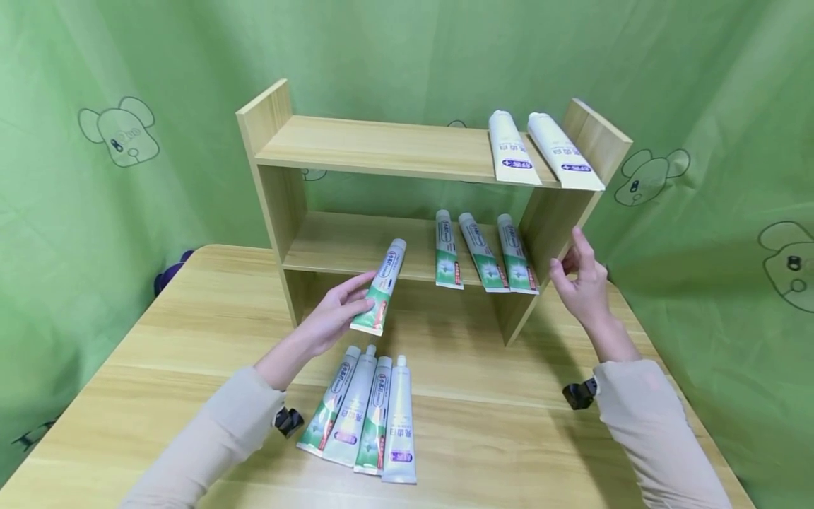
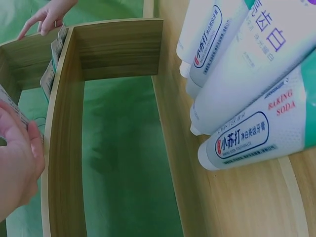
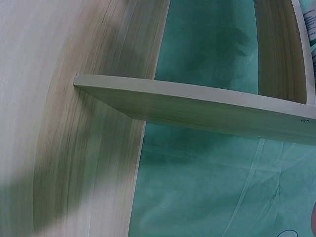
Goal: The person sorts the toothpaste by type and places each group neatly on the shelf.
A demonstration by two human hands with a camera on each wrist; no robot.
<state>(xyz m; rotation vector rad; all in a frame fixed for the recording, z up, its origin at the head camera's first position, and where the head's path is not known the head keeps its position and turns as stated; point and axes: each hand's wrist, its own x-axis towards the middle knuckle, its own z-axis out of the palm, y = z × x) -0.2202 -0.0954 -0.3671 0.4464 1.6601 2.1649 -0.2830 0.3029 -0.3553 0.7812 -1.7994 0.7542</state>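
Observation:
My left hand (image 1: 331,314) grips a green-and-white toothpaste tube (image 1: 389,267) by its flat lower end, cap up, in front of the middle shelf's left part. In the left wrist view only part of that hand (image 2: 17,163) shows. My right hand (image 1: 581,283) is at the rack's right side panel (image 1: 559,219), index finger extended, holding nothing. Three green-and-white toothpaste tubes (image 1: 480,253) lie on the middle shelf's right part. Two white tubes with purple labels (image 1: 511,152) lie on the top shelf's right end. Several tubes (image 1: 375,410), green and white kinds alternating, lie fanned on the table below.
The wooden two-tier rack (image 1: 375,145) stands at the back of the wooden table (image 1: 191,353). Its upright panel (image 3: 197,101) crosses the right wrist view. A green curtain (image 1: 394,56) hangs behind and at both sides.

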